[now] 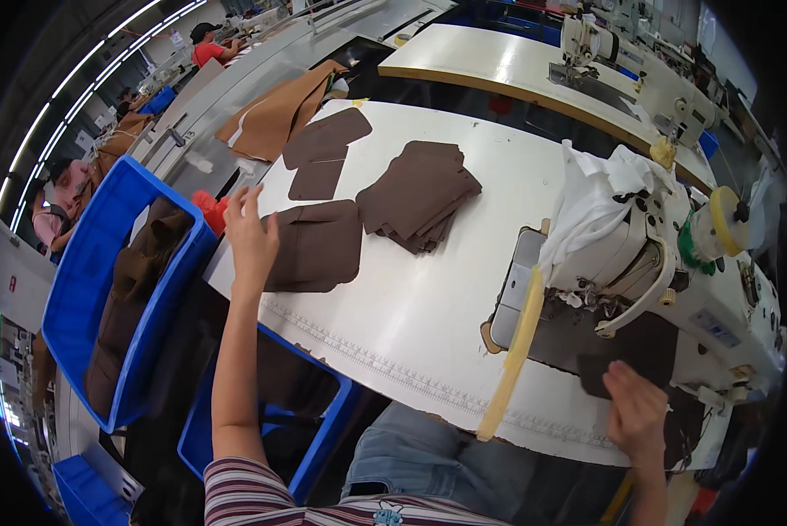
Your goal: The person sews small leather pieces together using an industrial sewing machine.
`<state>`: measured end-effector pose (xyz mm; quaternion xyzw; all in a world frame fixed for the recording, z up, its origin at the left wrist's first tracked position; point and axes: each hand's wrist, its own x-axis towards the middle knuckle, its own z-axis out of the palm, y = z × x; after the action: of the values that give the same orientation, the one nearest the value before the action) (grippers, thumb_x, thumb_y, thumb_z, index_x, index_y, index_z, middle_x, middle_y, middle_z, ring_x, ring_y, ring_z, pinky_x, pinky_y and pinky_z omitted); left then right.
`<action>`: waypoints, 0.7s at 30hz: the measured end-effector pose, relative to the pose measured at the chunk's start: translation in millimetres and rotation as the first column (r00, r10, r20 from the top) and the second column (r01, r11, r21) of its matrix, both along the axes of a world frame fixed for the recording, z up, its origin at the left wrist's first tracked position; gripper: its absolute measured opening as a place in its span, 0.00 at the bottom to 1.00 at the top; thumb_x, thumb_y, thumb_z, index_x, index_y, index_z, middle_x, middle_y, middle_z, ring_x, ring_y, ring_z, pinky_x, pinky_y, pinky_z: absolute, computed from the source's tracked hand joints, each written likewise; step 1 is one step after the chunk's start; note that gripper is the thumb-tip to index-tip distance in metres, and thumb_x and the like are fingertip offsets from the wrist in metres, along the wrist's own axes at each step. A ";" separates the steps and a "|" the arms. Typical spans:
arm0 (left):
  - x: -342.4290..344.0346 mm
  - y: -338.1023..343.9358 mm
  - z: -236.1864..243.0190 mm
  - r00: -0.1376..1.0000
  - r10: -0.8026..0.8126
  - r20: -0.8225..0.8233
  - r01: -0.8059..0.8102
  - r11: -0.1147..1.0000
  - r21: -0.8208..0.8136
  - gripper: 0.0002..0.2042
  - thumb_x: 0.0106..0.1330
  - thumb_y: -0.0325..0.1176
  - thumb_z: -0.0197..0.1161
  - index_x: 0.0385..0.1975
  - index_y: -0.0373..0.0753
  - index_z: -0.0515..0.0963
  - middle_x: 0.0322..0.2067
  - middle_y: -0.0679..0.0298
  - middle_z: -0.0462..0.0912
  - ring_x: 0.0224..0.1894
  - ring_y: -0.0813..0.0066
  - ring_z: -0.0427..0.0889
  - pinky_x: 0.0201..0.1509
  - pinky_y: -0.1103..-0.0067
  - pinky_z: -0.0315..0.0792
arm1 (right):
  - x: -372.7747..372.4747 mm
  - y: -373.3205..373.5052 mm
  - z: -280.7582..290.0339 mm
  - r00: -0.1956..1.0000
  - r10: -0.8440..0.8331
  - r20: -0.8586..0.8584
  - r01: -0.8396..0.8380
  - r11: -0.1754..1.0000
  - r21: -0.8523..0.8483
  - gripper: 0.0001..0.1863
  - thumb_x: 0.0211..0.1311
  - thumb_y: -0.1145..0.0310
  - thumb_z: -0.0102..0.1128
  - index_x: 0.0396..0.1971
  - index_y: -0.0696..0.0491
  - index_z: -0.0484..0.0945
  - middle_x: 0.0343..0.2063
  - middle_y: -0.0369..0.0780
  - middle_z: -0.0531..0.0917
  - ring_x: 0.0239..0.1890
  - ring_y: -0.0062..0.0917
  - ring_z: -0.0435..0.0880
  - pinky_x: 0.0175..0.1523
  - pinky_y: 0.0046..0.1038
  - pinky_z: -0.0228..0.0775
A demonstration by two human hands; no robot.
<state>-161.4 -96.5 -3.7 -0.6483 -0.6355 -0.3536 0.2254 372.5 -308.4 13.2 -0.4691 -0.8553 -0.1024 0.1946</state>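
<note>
My left hand [251, 237] is raised with fingers spread, holding nothing, between the blue bin and the brown fabric panel [319, 245] at the table's left edge. A stack of brown cut pieces [420, 193] lies to the right of that panel. Loose brown pieces [328, 136] rest behind it. At the right, my right hand [634, 408] grips the edge of a small dark brown fabric piece [593, 375], fingers bent together. That piece is in front of the sewing machine [626, 272], over another dark piece [652, 342] on the machine's bed.
White cloth [599, 197] drapes over the machine. A yellow strip [518, 351] crosses the white table's [411, 329] front ruler. A blue bin [135, 180] with brown fabric stands left; another blue bin [328, 438] sits below the table. Other people [209, 48] work at the far left.
</note>
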 end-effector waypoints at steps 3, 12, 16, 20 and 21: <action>80.8 13.0 9.8 0.848 -0.506 0.156 0.522 0.849 -0.084 0.16 0.60 0.28 0.65 0.48 0.36 0.76 0.48 0.55 0.77 0.53 0.56 0.74 0.58 0.68 0.68 | -38.7 1.3 -12.1 0.993 0.111 -0.024 -0.112 0.993 -0.045 0.13 0.43 0.80 0.60 0.33 0.59 0.81 0.37 0.45 0.85 0.41 0.37 0.86 0.46 0.34 0.80; 144.6 36.2 19.0 0.794 -0.604 0.069 0.519 0.615 -0.593 0.13 0.55 0.26 0.62 0.41 0.36 0.82 0.35 0.52 0.84 0.39 0.54 0.83 0.46 0.67 0.76 | -33.4 2.0 -13.9 0.990 0.095 -0.101 -0.120 0.952 -0.281 0.17 0.52 0.60 0.69 0.35 0.57 0.83 0.40 0.46 0.84 0.46 0.40 0.84 0.47 0.36 0.78; 140.8 45.9 -1.1 0.780 -0.617 0.104 0.580 0.651 -0.490 0.07 0.57 0.35 0.65 0.30 0.41 0.84 0.27 0.56 0.84 0.34 0.55 0.83 0.38 0.65 0.76 | -28.7 30.9 -18.4 0.999 0.033 0.039 -0.020 0.954 -0.298 0.23 0.62 0.62 0.63 0.57 0.49 0.76 0.55 0.53 0.76 0.58 0.45 0.75 0.62 0.40 0.68; 155.9 46.8 -22.2 0.841 -0.538 -0.052 0.489 0.799 -0.349 0.04 0.50 0.31 0.60 0.22 0.39 0.79 0.29 0.58 0.81 0.31 0.58 0.82 0.32 0.67 0.74 | -24.1 41.1 -13.4 0.976 0.202 0.086 -0.172 0.946 -0.276 0.20 0.64 0.69 0.58 0.56 0.52 0.75 0.51 0.51 0.79 0.54 0.45 0.78 0.59 0.38 0.71; 160.7 48.0 -23.9 0.853 -0.513 -0.096 0.450 0.816 -0.362 0.05 0.51 0.32 0.60 0.22 0.39 0.79 0.30 0.58 0.80 0.32 0.61 0.82 0.32 0.70 0.73 | -24.5 38.8 -11.6 0.974 0.167 0.153 -0.122 0.955 -0.270 0.19 0.62 0.69 0.59 0.54 0.50 0.77 0.51 0.50 0.79 0.52 0.44 0.80 0.55 0.36 0.74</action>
<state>-0.7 -48.5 -27.6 -0.8468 -0.4754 -0.2258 0.0768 348.1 -269.6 1.6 -0.4157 -0.9072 -0.0158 0.0632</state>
